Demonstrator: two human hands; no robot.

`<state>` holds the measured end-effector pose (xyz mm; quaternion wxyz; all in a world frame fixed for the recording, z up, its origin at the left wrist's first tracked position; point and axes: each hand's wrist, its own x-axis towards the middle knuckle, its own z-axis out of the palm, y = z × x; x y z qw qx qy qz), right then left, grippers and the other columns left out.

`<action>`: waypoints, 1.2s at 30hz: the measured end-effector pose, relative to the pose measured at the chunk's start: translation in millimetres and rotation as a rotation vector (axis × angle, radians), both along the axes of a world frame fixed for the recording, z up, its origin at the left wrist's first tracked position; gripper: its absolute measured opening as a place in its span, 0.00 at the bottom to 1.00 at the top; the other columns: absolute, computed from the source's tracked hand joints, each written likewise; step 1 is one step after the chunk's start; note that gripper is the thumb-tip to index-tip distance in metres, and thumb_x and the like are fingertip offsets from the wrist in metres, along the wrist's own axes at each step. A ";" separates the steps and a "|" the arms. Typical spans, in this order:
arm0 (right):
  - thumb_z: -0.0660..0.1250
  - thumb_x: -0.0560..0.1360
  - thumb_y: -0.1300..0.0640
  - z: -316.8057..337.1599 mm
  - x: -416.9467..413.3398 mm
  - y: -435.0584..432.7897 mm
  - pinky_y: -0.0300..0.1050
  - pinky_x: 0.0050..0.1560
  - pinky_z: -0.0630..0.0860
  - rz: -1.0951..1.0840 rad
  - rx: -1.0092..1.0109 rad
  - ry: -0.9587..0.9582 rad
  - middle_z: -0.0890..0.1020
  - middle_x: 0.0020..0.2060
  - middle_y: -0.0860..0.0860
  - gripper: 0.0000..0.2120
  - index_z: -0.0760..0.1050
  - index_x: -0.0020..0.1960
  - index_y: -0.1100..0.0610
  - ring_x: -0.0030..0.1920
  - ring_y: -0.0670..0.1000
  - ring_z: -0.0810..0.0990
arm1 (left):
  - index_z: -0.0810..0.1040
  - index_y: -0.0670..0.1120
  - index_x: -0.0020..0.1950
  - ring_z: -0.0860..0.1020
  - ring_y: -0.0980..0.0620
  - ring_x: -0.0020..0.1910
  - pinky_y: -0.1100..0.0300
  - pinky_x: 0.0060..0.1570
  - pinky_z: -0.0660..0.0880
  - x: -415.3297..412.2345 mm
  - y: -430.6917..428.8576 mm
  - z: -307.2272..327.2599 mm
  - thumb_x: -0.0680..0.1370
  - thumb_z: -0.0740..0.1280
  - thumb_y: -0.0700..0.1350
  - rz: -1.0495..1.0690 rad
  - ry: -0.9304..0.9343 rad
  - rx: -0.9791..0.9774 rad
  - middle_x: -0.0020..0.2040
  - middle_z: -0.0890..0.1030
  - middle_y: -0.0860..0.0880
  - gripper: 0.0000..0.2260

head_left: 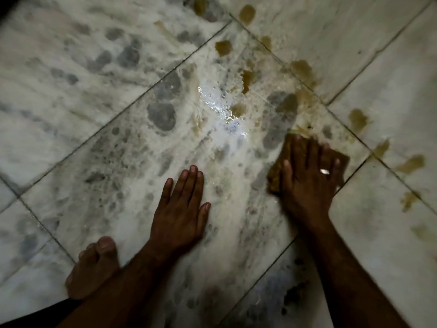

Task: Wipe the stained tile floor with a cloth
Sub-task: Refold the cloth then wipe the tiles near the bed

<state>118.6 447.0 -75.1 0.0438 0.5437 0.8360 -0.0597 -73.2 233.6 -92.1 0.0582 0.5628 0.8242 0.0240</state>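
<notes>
- A person crouched over a pale, grey-veined marble tile floor [390, 74], seen from above, with dark grout lines crossing it on the diagonal.
- The cloth [275, 175], brown and folded into a small pad, lay on the big central tile at about 4 o'clock from the middle of the scene, next to a grout line.
- The right hand [307, 183] lay on top of the cloth, hiding most of it. Its fingers [309, 157] were straight and spread, pressing down rather than gripping. This hand looked slightly blurred.
- A pale ring [324, 171] showed on one finger of that hand.
- The left hand [182, 216] rested palm-down on the wet tile at about 7 o'clock, well apart from the cloth. Its fingers [192, 183] were straight, close together and holding nothing, with the tips pointing towards 12 o'clock.
- A bare foot [94, 268] stood at 8 o'clock, just beside the left forearm, toes pointing to 12 o'clock.
- A whitish, streaky wet film covered the central tile, and a bright patch of glare [212, 102] sat just above the middle.
- Yellow-brown stains [223, 47] were scattered in an arc from 12 o'clock round to 4 o'clock, the nearest lying just past the cloth's far edge.
</notes>
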 end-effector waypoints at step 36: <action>0.56 0.80 0.43 0.8 -82.7 -122.0 0.67 0.77 0.59 0.477 -0.037 0.012 0.60 0.82 0.57 0.31 0.58 0.82 0.48 0.81 0.63 0.59 | 0.55 0.40 0.82 0.56 0.44 0.82 0.43 0.80 0.50 -69.9 9.3 -2.1 0.84 0.49 0.54 0.200 -0.048 0.033 0.83 0.56 0.41 0.29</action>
